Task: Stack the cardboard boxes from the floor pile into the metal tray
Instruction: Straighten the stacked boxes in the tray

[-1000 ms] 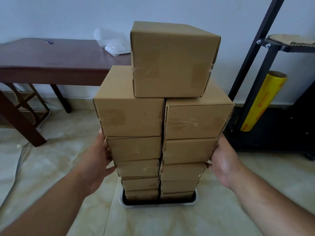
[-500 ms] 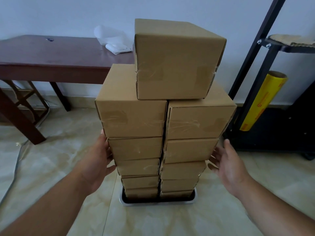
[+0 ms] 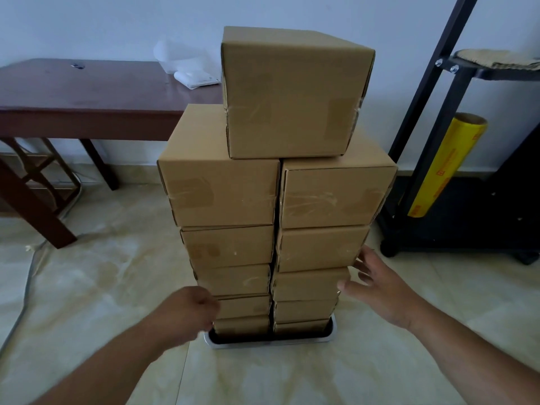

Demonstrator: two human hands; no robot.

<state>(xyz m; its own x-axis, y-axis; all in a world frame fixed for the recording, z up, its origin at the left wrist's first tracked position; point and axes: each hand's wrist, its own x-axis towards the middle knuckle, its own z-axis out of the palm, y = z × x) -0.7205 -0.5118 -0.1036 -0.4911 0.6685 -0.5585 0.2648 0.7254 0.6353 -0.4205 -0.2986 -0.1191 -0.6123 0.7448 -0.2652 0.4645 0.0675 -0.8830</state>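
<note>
Two columns of brown cardboard boxes (image 3: 228,247) stand side by side in a shallow metal tray (image 3: 273,343) on the floor. A single box (image 3: 292,95) sits on top, across both columns. My left hand (image 3: 187,314) is low at the left column's lower boxes, fingers curled, holding nothing that I can see. My right hand (image 3: 380,290) is spread open beside the right column, fingertips close to or just touching its side.
A dark wooden table (image 3: 87,100) stands at the back left, with white plastic (image 3: 187,68) on it. A black metal rack (image 3: 455,141) and a yellow film roll (image 3: 447,165) are at the right. A grey cable (image 3: 26,287) runs along the tiled floor at left.
Both hands have come off the sides of the stack. The left hand dropped lower toward the tray and curled; the right hand drew back and opened. The view has risen a little.
</note>
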